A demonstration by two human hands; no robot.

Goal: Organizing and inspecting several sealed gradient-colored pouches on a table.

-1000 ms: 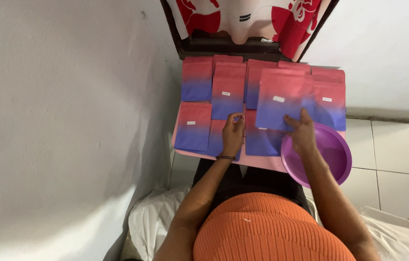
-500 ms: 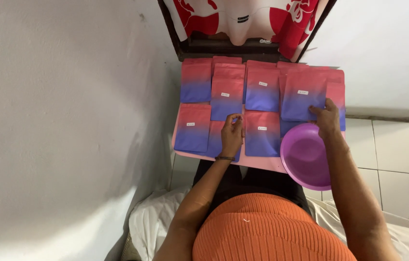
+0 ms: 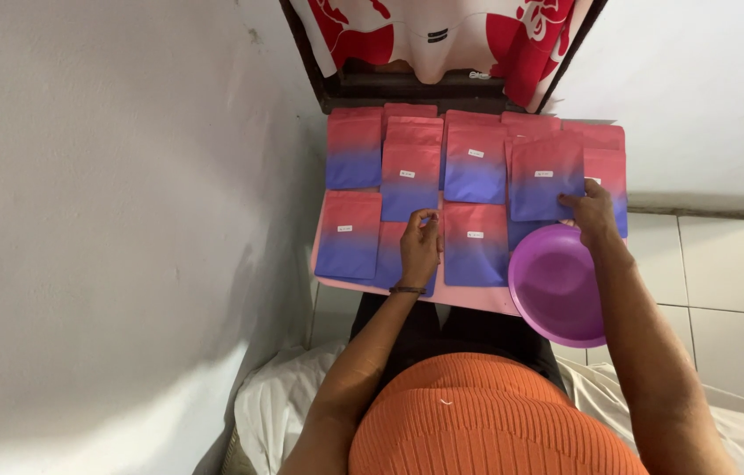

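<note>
Pink tray (image 3: 477, 299) crowded with pouches (image 3: 475, 167); purple bowl (image 3: 557, 286) overlaps.

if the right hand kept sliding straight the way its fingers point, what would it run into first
The right hand points up and left, fingertips already on a pink-to-blue pouch. It would probably push further onto that pouch, toward the neighbouring pouch.

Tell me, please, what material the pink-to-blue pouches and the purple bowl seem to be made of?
The pouches look like matte plastic film: flat, thin, smooth, with only a soft sheen; coated paper is possible. The purple bowl near the right hand looks like moulded plastic: an even colour, a slightly translucent wall and a glossy highlight.
</note>
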